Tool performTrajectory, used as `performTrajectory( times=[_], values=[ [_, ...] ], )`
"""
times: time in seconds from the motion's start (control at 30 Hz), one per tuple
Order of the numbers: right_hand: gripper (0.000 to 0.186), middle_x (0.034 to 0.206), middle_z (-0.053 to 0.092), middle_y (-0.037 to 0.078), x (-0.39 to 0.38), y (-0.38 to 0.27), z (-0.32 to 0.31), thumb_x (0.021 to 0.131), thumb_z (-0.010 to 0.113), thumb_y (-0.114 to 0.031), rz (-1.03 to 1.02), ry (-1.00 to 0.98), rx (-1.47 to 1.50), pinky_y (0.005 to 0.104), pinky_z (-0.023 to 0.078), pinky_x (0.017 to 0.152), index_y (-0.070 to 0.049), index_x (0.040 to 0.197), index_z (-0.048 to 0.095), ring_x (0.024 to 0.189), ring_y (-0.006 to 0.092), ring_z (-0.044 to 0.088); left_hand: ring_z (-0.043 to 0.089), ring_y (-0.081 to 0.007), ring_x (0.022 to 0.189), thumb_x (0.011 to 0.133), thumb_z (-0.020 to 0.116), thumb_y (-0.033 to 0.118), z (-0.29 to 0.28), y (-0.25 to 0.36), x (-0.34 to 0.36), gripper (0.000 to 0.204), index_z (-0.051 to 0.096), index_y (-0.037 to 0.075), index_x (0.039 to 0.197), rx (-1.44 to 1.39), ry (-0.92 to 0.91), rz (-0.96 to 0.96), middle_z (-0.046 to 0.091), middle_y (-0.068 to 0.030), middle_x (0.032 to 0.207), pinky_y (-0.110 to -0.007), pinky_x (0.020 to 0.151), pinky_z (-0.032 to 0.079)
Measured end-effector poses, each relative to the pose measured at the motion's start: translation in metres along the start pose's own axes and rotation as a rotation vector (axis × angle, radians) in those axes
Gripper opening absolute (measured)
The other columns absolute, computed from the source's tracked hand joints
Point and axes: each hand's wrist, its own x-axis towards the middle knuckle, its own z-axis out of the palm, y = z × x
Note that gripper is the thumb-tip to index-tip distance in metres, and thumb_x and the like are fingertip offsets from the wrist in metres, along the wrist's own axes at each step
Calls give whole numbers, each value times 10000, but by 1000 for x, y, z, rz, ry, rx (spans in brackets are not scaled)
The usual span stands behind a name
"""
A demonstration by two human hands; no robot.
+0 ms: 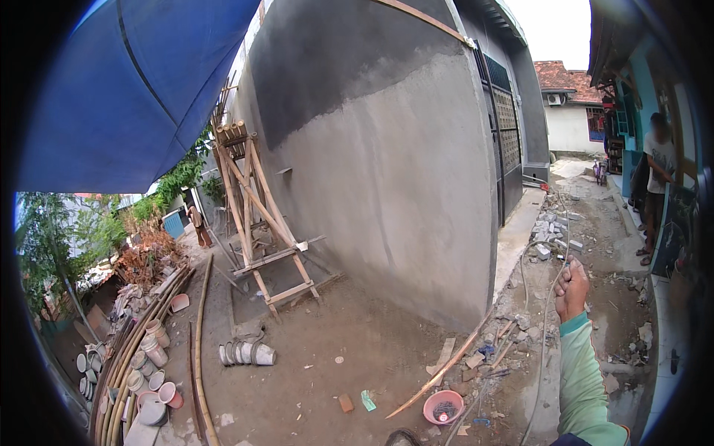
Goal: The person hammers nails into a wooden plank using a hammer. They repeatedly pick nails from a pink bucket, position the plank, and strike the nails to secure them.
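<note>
My right hand (571, 288), in a light green sleeve with a teal cuff, is raised at the right, its fingers closed in a fist. A thin cable (547, 349) runs along the ground right beside it in the picture; whether the fist grips this or anything else cannot be made out. My left hand is out of view. Farther left stands a grey plastered wall (387, 193), its upper part darker. Below the hand lie a pink basin (443, 407) with small dark items inside and a long split strip of wood or bamboo (439, 375).
A wooden trestle scaffold (260, 215) leans near the wall. Buckets (154, 349), stacked pails (248, 353) and bamboo poles (199, 357) lie left. Rubble (550, 227) lines the right path. A blue tarp (134, 97) hangs overhead. People stand at the right doorway (658, 178) and far left (198, 225).
</note>
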Motion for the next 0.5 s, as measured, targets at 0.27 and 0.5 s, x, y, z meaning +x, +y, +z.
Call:
performTrajectory(
  times=[0.27, 0.5],
  values=[
    [144, 714, 449, -58, -249, 147, -73, 1054, 554, -251, 452, -53, -509, 219, 318, 465, -122, 1119, 558, 565, 46, 394, 613, -237, 631, 1075, 485, 395, -22, -18, -29, 390, 513, 60, 878, -331, 16, -172, 588, -89, 727, -332, 515, 487],
    [257, 910, 609, -10, -398, 173, -43, 1052, 595, -251, 1369, -294, -306, 192, 358, 505, -70, 1232, 626, 648, 62, 480, 485, -128, 527, 1074, 526, 397, -24, 53, -28, 350, 509, 86, 915, -535, -14, -129, 515, -27, 707, -278, 453, 377]
  ],
)
